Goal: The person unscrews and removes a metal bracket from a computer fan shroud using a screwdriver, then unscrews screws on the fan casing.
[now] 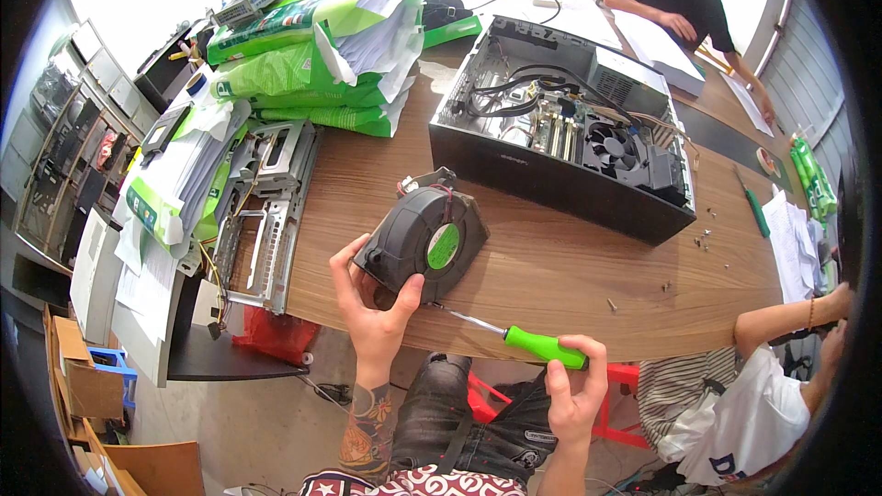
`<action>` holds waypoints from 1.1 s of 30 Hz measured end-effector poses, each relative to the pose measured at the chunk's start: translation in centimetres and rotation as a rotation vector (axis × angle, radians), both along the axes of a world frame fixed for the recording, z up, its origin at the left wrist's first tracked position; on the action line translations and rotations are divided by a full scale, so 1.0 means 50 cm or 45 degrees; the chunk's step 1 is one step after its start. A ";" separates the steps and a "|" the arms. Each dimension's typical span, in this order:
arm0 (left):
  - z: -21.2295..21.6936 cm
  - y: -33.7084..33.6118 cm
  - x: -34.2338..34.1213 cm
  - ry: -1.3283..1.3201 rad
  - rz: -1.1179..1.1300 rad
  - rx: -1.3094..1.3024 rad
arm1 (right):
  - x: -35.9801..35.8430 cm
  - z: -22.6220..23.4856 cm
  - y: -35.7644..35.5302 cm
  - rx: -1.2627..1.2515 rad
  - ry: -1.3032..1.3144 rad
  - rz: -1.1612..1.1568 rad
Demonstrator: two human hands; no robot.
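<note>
left grip [372, 308] clasps blower fan [423, 237]; right grip [574, 386] holds screwdriver [514, 335] beside it.

Black blower fan [421, 241], green label; screwdriver [514, 336] handle green; table [551, 266] brown woodgrain.

Single head-worn fisheye view, steeply down over nearby wooden table [570, 266].

Bright daylight came from 12 o'clock, blowing out the top; soft shadows; fisheye bent edges, black vignette at rim.
</note>
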State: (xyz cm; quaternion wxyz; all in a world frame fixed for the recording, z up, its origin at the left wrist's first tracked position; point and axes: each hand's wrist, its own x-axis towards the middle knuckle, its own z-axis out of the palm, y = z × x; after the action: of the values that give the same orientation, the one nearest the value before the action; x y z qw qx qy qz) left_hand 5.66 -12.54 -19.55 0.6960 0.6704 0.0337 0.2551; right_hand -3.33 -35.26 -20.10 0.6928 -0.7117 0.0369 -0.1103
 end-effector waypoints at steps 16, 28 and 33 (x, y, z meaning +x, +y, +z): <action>0.001 -0.003 -0.001 -0.010 -0.009 0.056 | 0.023 0.014 0.005 -0.387 -0.168 0.008; -0.002 -0.001 0.000 0.003 -0.004 -0.013 | 0.015 0.023 0.002 -0.647 -0.044 -0.104; 0.000 -0.001 0.000 -0.001 -0.005 -0.018 | 0.010 0.029 0.006 -0.109 -0.127 -0.094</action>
State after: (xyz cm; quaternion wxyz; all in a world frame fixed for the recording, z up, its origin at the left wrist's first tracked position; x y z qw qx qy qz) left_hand 5.65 -12.57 -19.57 0.7012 0.6654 0.0338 0.2538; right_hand -2.80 -34.96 -18.66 0.6581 -0.7325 0.0237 -0.1725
